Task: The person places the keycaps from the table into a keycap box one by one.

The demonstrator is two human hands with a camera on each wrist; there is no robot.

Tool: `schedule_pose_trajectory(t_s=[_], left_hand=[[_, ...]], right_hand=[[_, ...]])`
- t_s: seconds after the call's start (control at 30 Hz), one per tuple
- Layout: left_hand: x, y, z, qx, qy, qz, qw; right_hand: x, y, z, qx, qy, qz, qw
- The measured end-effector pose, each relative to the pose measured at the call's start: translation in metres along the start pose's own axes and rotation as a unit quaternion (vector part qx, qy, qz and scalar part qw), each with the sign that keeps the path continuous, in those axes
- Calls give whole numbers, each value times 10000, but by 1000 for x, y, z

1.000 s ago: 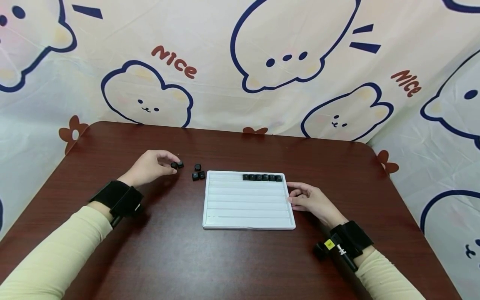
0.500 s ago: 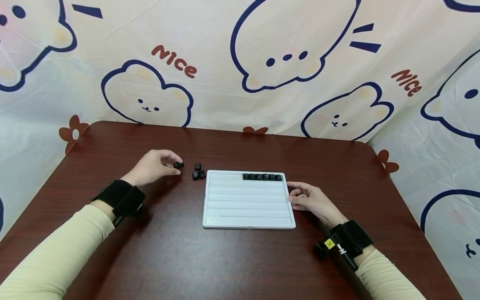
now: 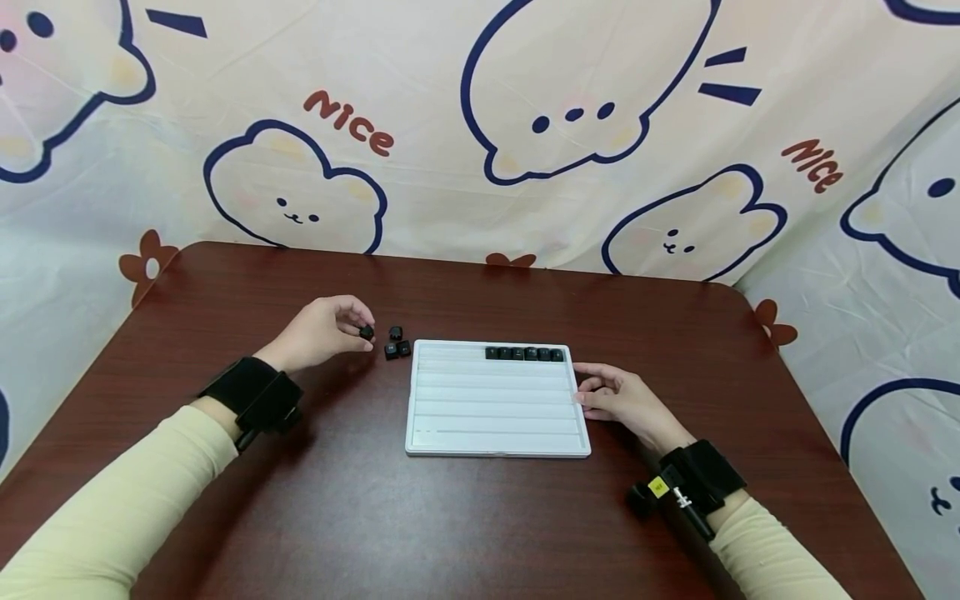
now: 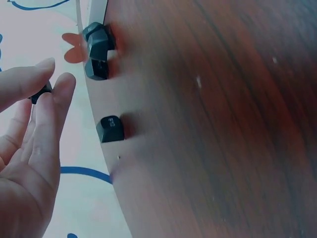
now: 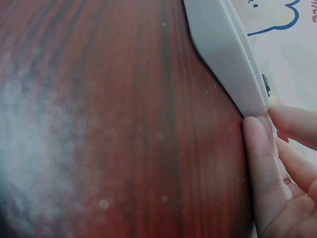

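In the head view my left hand (image 3: 330, 332), left of the white ridged tray (image 3: 487, 408), pinches a black keycap (image 3: 366, 332) between thumb and fingers. The left wrist view shows that keycap (image 4: 41, 92) partly hidden by the fingertips. Another keycap (image 4: 111, 129), with small white lettering, stands on the table near this hand. Three loose keycaps (image 3: 395, 333) sit close to the tray's upper left corner. My right hand (image 3: 626, 404) holds the tray's right edge, thumb (image 5: 258, 136) against its side wall. Several keycaps (image 3: 523, 354) line the right part of the tray's top row.
The tray lies flat on a dark brown wooden table (image 3: 480, 533). Behind the table's far edge hangs a pale curtain (image 3: 450, 208) with cartoon bears. A black strap with a camera (image 3: 255, 396) is on the left wrist, and a similar strap (image 3: 701, 479) is on the right.
My left hand has shifted slightly right, toward the loose keycaps. Two keycaps showed at its fingertips earlier; one shows there now in the head view. The right hand and tray stay put.
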State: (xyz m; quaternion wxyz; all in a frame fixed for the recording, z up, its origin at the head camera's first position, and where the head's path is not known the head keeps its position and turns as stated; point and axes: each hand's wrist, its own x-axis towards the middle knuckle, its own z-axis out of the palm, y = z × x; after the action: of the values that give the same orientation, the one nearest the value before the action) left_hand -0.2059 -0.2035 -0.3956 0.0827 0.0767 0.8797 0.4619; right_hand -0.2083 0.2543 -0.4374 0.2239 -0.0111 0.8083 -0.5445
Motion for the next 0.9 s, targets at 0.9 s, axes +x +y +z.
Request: schedule_pose_trajectory(t_s=[0.9], left_hand=[[8,18,26,-221,-255,415,9986]], right_hand=[[0,-1,1,-36,45,66,10000]])
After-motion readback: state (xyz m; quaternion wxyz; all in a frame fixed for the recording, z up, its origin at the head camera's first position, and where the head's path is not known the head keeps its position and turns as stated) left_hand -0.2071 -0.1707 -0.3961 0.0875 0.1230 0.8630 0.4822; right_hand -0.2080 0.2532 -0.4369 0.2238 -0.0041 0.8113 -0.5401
